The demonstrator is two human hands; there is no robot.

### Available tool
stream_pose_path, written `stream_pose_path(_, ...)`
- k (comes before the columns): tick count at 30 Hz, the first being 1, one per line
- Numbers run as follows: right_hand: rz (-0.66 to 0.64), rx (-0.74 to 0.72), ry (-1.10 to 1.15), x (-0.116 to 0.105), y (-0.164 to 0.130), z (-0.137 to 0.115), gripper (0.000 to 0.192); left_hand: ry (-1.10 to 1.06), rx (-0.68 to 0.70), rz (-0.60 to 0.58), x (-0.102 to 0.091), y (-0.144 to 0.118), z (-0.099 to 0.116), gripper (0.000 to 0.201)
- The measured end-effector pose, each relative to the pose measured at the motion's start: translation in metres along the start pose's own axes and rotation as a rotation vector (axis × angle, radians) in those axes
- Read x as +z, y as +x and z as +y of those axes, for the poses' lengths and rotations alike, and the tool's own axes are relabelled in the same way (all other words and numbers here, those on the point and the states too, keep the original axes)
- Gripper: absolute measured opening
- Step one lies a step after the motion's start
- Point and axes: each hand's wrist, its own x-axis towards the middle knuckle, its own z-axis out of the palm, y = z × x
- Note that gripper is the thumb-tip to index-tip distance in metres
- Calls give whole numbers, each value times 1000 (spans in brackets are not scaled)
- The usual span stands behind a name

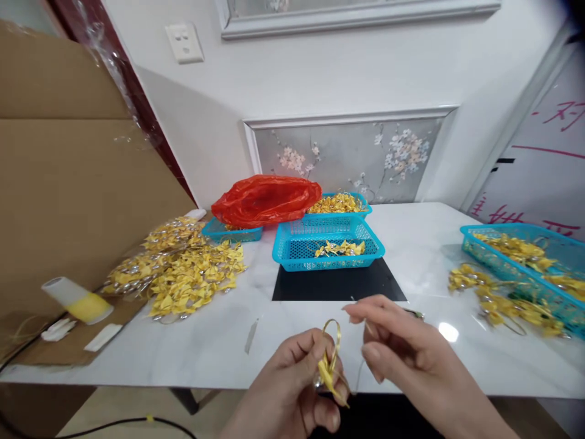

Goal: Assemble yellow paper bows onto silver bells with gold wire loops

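Observation:
My left hand (297, 384) is closed around a small yellow ribbon bow (325, 372), pinched between thumb and fingers. A thin gold loop stands up from the bow, and a silvery bead or bell (319, 383) shows at its side. Just to the right is my right hand (402, 347), its thumb and forefinger curved and apart. A faint thin strand hangs near its fingertips; whether they touch it is unclear. Behind the knuckles, the end of a slim dark object (415, 313) peeks out, mostly hidden. A blue basket (329, 263) holding several yellow bows (340, 248) stands beyond both hands.
A big pile of yellow bows (196, 277) covers the table's left. Red plastic bag (265, 198) lies over baskets at the back. Another blue basket (516, 268) and loose bows (521, 308) are on the right. A black mat (338, 286) lies centrally; a tube (77, 299) rests left.

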Motion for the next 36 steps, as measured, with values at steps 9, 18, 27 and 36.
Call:
stream_pose_path(9, -205, -115, -152, 4, 17, -8, 19, -94, -207, -15, -2, 8, -6, 21)
stream_pose_path(18, -152, -58, -319, 2, 20, -16, 21, 455, 420, 79, -17, 2, -21, 52)
stream_pose_path(27, -22, -29, -283, 12, 21, -18, 22, 809, 576, 361, 0, -8, -16, 38)
stream_pose_path(36, -8, 151, -148, 14, 23, -17, 22, 763, 532, 329, -2, -4, -26, 36)
